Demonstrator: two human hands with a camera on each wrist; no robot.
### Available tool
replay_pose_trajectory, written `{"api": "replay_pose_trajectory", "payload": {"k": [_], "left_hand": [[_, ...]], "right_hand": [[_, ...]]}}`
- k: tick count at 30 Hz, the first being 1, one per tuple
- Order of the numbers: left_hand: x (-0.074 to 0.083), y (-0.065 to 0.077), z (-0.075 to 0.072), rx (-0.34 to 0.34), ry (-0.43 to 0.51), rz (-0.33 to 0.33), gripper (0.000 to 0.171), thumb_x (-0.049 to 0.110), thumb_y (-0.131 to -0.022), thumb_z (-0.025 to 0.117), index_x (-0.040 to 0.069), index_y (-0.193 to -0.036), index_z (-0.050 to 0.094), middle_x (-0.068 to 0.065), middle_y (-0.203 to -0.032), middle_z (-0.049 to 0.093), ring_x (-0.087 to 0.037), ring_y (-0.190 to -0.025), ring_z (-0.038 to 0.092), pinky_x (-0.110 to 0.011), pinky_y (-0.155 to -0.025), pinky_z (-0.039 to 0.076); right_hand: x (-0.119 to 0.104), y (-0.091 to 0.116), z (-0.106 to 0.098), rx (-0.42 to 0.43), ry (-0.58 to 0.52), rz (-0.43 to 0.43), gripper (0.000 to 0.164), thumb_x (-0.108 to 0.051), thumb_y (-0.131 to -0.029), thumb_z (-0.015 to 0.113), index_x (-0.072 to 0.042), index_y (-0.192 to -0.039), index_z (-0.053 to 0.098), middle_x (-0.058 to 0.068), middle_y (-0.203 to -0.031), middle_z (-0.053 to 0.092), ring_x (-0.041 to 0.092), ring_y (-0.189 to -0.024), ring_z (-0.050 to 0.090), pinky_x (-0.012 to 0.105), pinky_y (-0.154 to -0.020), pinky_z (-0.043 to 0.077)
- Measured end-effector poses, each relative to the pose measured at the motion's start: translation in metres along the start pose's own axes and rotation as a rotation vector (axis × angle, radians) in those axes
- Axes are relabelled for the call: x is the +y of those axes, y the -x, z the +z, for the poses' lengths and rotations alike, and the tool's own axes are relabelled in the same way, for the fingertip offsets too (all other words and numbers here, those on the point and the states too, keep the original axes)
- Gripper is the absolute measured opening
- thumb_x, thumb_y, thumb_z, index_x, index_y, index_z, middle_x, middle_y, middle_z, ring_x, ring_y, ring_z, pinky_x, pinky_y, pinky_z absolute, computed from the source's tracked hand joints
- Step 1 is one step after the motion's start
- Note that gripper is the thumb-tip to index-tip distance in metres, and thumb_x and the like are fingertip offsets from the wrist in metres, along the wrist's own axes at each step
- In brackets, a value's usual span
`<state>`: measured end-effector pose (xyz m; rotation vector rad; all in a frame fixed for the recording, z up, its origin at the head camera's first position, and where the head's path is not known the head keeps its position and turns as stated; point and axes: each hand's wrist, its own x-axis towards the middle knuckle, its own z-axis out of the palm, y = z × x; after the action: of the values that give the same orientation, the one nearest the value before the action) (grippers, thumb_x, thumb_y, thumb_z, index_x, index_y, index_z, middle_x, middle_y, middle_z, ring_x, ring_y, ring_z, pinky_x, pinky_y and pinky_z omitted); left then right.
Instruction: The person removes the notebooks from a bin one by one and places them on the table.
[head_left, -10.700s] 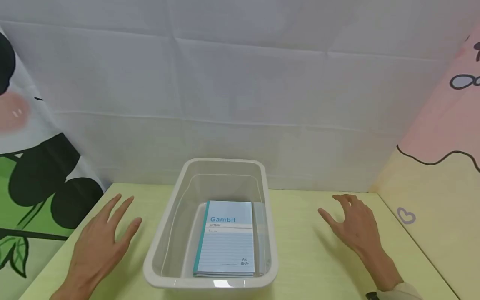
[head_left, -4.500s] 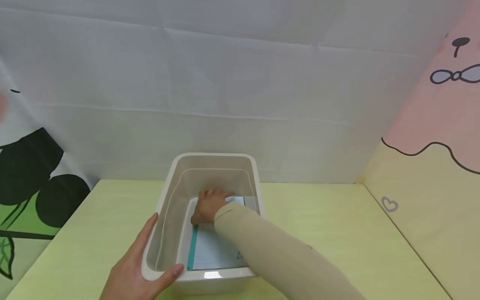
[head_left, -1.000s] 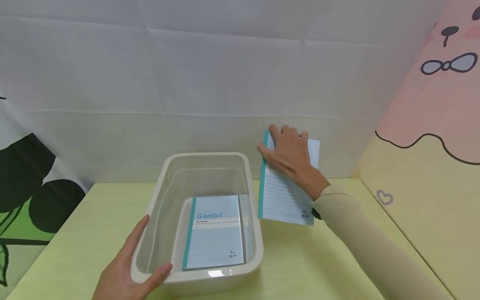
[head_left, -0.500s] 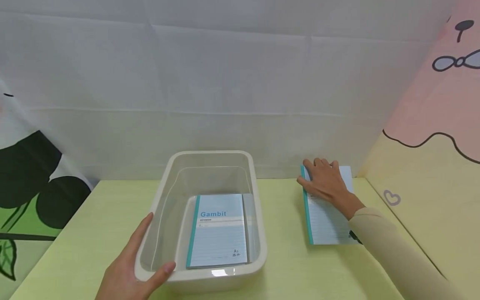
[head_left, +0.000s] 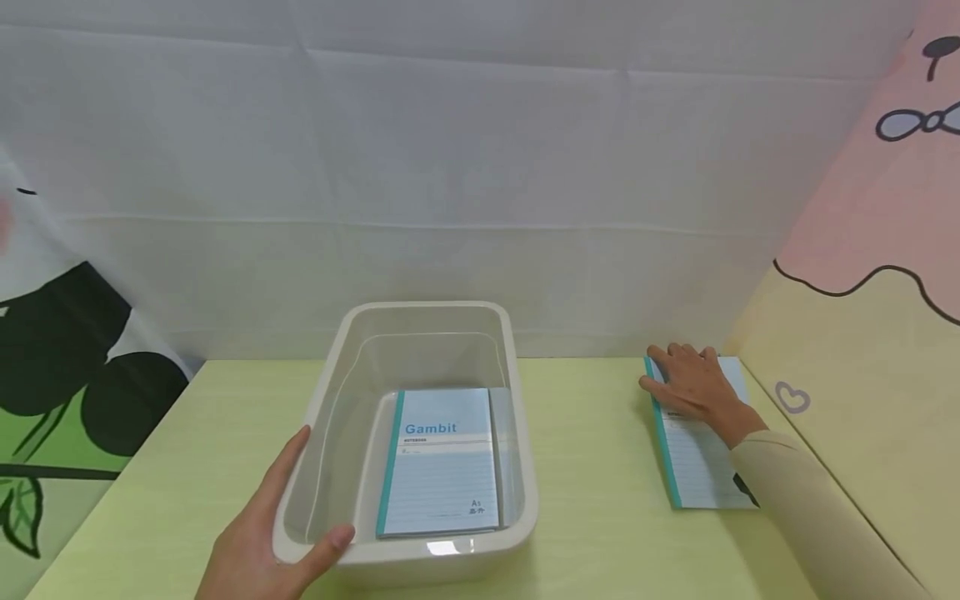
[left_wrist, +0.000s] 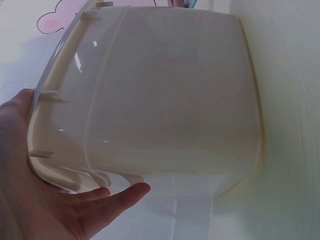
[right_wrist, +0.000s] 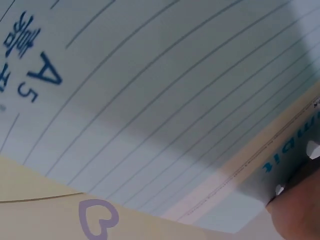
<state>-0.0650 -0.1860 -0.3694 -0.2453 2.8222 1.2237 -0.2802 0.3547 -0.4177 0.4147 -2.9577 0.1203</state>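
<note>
In the head view my left hand (head_left: 258, 533) grips the near left corner of a pale plastic basin (head_left: 528, 500), thumb over the near rim. The left wrist view shows the basin's outer wall (left_wrist: 175, 100) with the hand at its rim. A light blue Gambit notebook (head_left: 442, 487) with a teal spine lies inside the basin, a pale strip (head_left: 506, 454) beside its right edge. At the table's right side, my right hand (head_left: 697, 387) grips a like notebook (head_left: 705, 462) across its top part, low at the tabletop. Its lined A5 cover (right_wrist: 150, 100) fills the right wrist view.
The pale yellow table (head_left: 585, 467) runs back to a white cloth (head_left: 465, 167). A printed pink and cream panel (head_left: 862, 358) borders the right edge, close to the held notebook. Another printed panel (head_left: 60, 358) stands on the left.
My right hand has lifted a notebook out of the basin, carried it right and lowered it to the table's right side. My left hand came to the basin's rim earlier and stays there.
</note>
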Motion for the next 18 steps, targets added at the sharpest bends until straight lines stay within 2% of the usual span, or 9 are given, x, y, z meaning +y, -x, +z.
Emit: {"api": "replay_pose_trajectory", "payload": {"k": [4,11,18], "left_hand": [[0.000,0.001,0.001,0.010,0.015,0.012,0.112,0.057,-0.084,0.081,0.044,-0.166,0.007,-0.018,-0.147,0.056,-0.026,-0.106,0.067,-0.045,-0.081,0.064],[0.000,0.001,0.002,0.037,0.001,0.048,0.111,0.053,-0.084,0.082,0.046,-0.165,0.008,-0.015,-0.144,0.060,-0.023,-0.105,0.066,-0.030,-0.074,0.057],[0.000,0.002,0.001,0.025,0.005,0.025,0.112,0.055,-0.083,0.082,0.045,-0.166,0.007,-0.016,-0.147,0.057,-0.025,-0.106,0.066,-0.040,-0.079,0.062]], "right_hand": [[0.008,0.002,0.006,-0.033,-0.013,0.015,0.062,-0.045,-0.102,0.050,-0.004,-0.149,0.052,0.030,-0.132,0.061,0.049,-0.121,0.057,0.060,-0.085,0.036],[0.012,0.004,0.011,-0.056,-0.024,0.004,0.063,-0.045,-0.103,0.051,-0.002,-0.149,0.052,0.032,-0.134,0.060,0.051,-0.123,0.056,0.064,-0.090,0.037],[0.017,0.004,0.018,-0.074,-0.030,0.004,0.063,-0.046,-0.103,0.053,-0.002,-0.148,0.052,0.032,-0.134,0.059,0.051,-0.124,0.055,0.066,-0.091,0.038]]}}
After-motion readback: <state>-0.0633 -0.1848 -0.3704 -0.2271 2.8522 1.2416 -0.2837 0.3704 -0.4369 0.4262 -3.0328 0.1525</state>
